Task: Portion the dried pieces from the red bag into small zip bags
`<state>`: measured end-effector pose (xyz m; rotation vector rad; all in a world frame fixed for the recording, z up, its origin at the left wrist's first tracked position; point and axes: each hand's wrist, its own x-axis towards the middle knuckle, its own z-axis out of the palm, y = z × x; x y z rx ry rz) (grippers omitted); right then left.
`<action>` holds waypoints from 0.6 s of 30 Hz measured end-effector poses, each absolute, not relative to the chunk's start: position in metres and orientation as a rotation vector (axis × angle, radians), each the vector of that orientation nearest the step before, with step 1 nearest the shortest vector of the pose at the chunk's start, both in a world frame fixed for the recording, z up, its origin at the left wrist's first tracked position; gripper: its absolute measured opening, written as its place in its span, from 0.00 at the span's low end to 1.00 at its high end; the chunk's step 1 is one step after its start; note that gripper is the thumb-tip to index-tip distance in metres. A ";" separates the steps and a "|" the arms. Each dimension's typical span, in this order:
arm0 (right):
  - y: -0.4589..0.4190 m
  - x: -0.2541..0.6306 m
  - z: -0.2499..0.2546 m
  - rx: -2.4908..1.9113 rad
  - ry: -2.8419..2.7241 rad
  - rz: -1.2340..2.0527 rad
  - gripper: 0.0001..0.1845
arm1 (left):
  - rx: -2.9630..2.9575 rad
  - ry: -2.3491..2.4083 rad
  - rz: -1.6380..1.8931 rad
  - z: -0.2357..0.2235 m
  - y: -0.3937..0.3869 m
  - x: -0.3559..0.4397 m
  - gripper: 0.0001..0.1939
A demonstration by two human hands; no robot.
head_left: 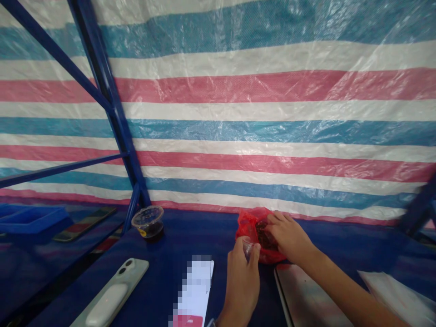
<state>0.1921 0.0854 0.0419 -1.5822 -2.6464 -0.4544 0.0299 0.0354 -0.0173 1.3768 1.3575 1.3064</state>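
A crumpled red plastic bag stands with its mouth open on the blue table, small dark pieces showing inside. My left hand is at the bag's near left side, thumb and fingers closed on a small clear plastic piece whose exact kind I cannot make out. From the right, my right hand reaches over the rim into the bag. Its fingers are bent together at the dark pieces, and the bag and hand hide the fingertips, so whatever they pinch does not show.
A lit phone, partly pixelated, lies left of my left wrist. Farther left are a pale phone with a white attachment and a clear lidded cup of dark liquid. A closed laptop-like slab lies under my right forearm. Striped sheeting hangs behind.
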 end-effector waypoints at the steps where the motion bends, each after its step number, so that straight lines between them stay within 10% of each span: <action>1: 0.088 0.191 0.041 -1.586 -2.647 -0.478 0.18 | 1.364 1.337 1.282 -0.018 0.036 0.033 0.14; 18: 0.105 0.196 0.036 -1.507 -2.714 -0.207 0.16 | 1.128 1.203 1.321 -0.033 0.046 0.042 0.22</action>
